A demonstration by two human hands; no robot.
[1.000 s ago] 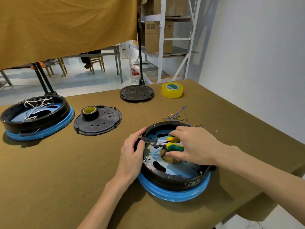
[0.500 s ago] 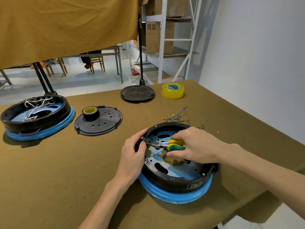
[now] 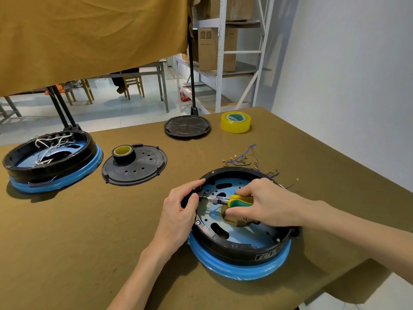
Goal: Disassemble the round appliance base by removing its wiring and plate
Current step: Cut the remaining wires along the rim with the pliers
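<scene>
Two hands are on the round appliance base (image 3: 241, 240) right now, and it sits at the near right edge of the desk (image 3: 67, 242), black ring on top of a blue wrapped bottom. My left hand (image 3: 178, 211) is curled over the base's left rim, thumb on top, gripping it steady. My right hand (image 3: 266, 204) is clamped round the yellow-green handles of the pliers (image 3: 225, 200), whose nose points left to a small fitting just inside that rim, right next to my left thumb.

That's my first worry: if the pliers slip off whatever they're biting, the nose jumps straight toward my left fingers. I can't tell from here exactly what the tips have hold of, too small and dark.

Second, the base is close to the desk's near edge. A hard yank toward me could drag it off, since only my left hand pins it.

Third, the blue metal plate (image 3: 245, 236) inside the base has slots and cut edges, and twisting against it could bend it or scrape a knuckle.

Just behind the base lie the loose blue wires (image 3: 240, 158) with little brass terminals. Those look easy to sweep onto the floor with my right forearm. Further left of the base sits a second base (image 3: 51, 162) with white wiring still inside.
</scene>
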